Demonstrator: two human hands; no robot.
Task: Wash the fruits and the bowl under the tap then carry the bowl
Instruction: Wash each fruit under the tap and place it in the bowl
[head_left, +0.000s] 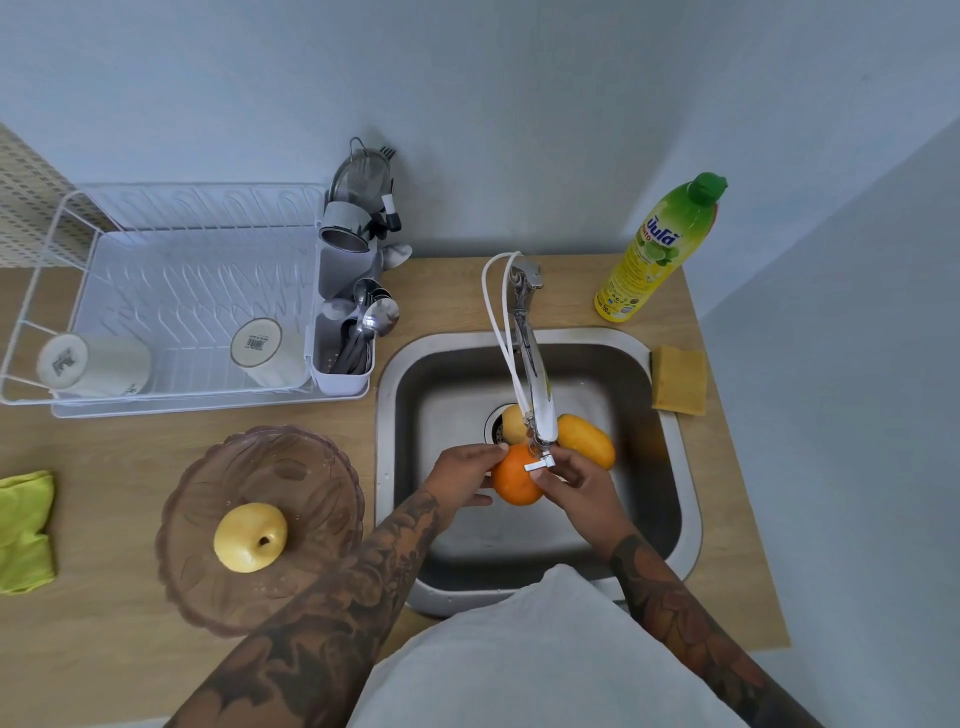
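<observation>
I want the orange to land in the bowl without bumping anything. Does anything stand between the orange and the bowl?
Nothing visible blocks the way. The orange, held by the left hand and right hand over the sink, has bare counter between it and the bowl. The yellow apple sits near the bowl's middle, leaving room beside it.

Steel sink (670, 499): lying right of centre in the wooden counter (130, 649). Tap (530, 358): reaching over the basin from 12 o'clock. Orange (514, 480): sitting under the spout, left hand (465, 478) gripping it from 9 o'clock, right hand (579, 491) gripping it from 3 o'clock. Mango (589, 441): lying in the basin at 2 o'clock of the orange. Pale yellow fruit (511, 423): lying by the drain at 12 o'clock, partly hidden. Translucent brown bowl (208, 493): standing on the counter at 9 o'clock of the sink, holding a yellow apple (251, 538). Dish rack (171, 291), detergent bottle (657, 249), sponge (679, 379), green cloth (26, 530): standing around.
</observation>
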